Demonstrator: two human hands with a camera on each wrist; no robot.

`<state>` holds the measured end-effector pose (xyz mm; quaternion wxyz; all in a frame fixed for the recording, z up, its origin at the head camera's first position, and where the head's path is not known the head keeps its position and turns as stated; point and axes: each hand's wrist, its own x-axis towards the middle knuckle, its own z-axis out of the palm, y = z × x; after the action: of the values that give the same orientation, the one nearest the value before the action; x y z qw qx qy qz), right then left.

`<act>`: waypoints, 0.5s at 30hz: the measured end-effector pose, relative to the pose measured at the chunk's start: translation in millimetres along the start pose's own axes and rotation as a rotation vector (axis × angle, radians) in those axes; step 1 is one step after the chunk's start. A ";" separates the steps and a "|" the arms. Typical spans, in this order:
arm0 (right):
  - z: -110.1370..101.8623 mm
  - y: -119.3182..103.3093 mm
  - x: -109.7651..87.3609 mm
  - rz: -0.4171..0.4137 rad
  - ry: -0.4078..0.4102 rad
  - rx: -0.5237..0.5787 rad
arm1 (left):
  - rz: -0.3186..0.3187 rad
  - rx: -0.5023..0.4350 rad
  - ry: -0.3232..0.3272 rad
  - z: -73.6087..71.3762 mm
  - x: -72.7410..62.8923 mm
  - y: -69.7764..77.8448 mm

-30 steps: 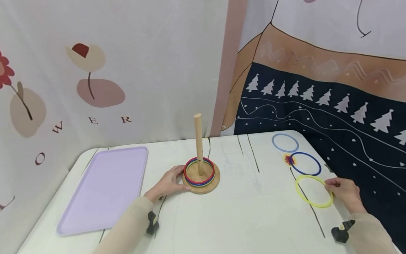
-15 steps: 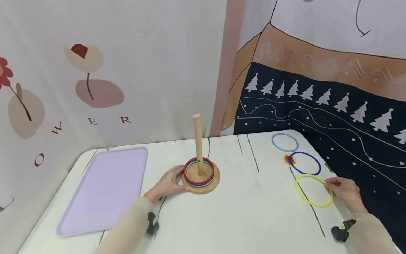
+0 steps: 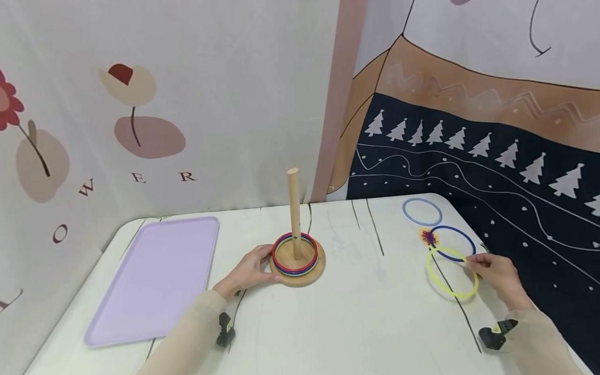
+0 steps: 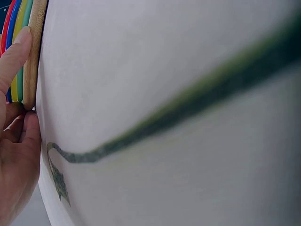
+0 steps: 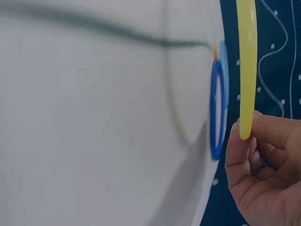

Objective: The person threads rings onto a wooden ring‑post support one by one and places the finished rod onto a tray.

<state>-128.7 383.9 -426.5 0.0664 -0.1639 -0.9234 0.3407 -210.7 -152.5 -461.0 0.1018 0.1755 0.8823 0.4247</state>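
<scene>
A round wooden base [image 3: 309, 279] with an upright wooden peg [image 3: 294, 208] stands mid-table. Red [image 4: 6, 30], blue, yellow and green rings lie stacked on it around the peg. My left hand [image 3: 250, 268] grips the base's left edge, thumb on top beside the rings, fingers curled low against the rim. At the right, my right hand [image 3: 499, 276] pinches a yellow ring [image 5: 248, 61] between thumb and fingers; the right wrist view shows it held above the table. Beyond it, a dark blue ring [image 3: 445, 227] and a light blue ring [image 3: 422, 199] lie flat.
A lilac tray [image 3: 154, 281] lies on the left of the white table [image 3: 365, 312]. Printed cloths hang behind: a pale one [image 3: 248, 104] and a dark one with trees [image 3: 422, 161] at the right, close to my right hand.
My right hand has lifted the yellow ring off the table and shifted it slightly left and away, so it now overlaps the dark blue ring in view. My left hand stays on the base.
</scene>
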 end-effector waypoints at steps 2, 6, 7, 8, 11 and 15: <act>2.6 -6.3 2.4 -0.012 -0.016 0.023 | 0.001 -0.003 -0.004 0.1 0.0 -0.6; 15.4 -3.0 22.4 -0.035 -0.022 0.082 | -0.002 -0.005 -0.002 0.2 0.1 -1.1; 21.1 2.5 30.8 -0.042 -0.014 0.089 | -0.004 -0.006 -0.002 0.2 0.2 -1.1; 27.3 9.4 40.2 -0.055 -0.005 0.099 | -0.007 -0.005 -0.001 0.3 0.2 -1.1; 45.7 25.1 66.4 -0.090 0.019 0.122 | -0.010 -0.004 0.000 0.3 0.2 -1.0; 53.6 -0.6 74.4 -0.079 0.011 0.204 | -0.002 -0.005 -0.001 0.0 -0.1 -0.7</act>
<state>-211.1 376.9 -465.9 0.1012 -0.1217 -0.8893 0.4290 -210.8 -153.0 -461.5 0.1031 0.1746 0.8814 0.4267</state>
